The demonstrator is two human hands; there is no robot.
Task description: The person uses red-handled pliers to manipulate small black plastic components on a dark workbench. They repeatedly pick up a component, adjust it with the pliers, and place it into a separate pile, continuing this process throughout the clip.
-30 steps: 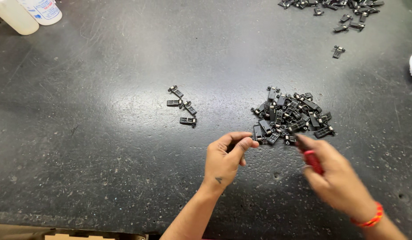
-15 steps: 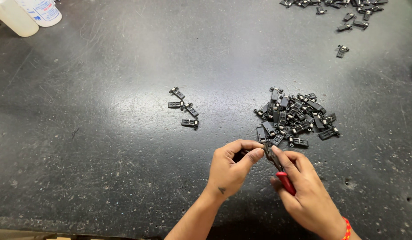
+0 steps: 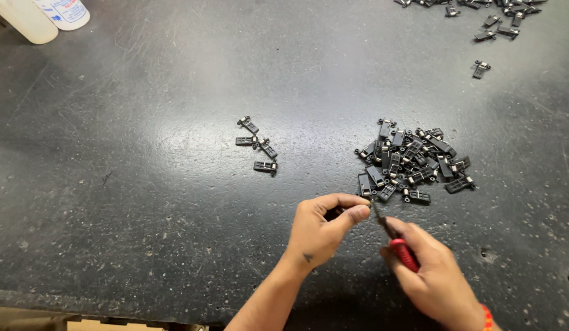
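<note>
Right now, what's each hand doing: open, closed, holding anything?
Left hand: closed, fingertips pinched on something small and dark; what it is cannot be told.
Right hand: closed around a red-handled screwdriver.

A workshop: scuffed black workbench (image 3: 143,184) strewn with small metal parts (image 3: 413,162).

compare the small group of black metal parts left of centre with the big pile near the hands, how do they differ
The small group holds four parts; the big pile holds dozens. The small group's parts lie flat in a loose row, barely touching, while the big pile's parts are heaped, overlapping at all angles. The small group sits away from both hands; the big pile lies just beyond the left hand and the right hand holding a red-handled tool. Both look like the same small dark parts.
</note>
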